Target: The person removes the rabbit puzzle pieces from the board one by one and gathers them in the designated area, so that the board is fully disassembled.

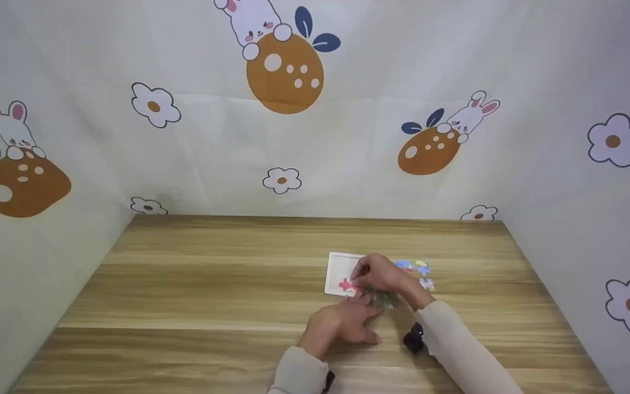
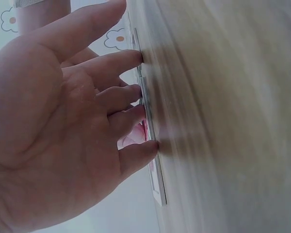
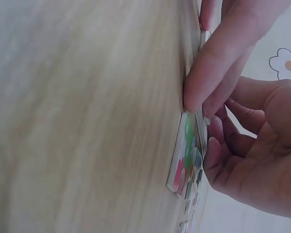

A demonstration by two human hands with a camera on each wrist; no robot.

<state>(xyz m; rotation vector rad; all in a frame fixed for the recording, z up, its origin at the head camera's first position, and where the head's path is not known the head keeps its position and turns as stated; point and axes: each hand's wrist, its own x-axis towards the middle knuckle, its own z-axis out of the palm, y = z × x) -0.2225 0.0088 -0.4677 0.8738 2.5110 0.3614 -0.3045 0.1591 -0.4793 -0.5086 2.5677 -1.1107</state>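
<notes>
A white puzzle tray [image 1: 334, 262] lies on the wooden table, with red puzzle pieces [image 1: 344, 284] in its front part. Over the tray, my right hand [image 1: 380, 273] bends its fingers down and pinches at a puzzle piece beside the red ones; its fingers mostly hide that piece. My left hand [image 1: 342, 320] is spread at the tray's near edge. Its fingertips rest along the tray's side in the left wrist view, where the thin tray edge [image 2: 160, 191] shows. Close to the left fingertips in the right wrist view lies a green and pink puzzle piece [image 3: 182, 160].
Several loose puzzle pieces [image 1: 423, 269] lie right of the tray, partly behind the right hand and forearm. More green pieces [image 1: 389, 302] sit between the two hands. A printed cloth [image 1: 211, 153] walls the table [image 1: 184, 284] at the back and sides.
</notes>
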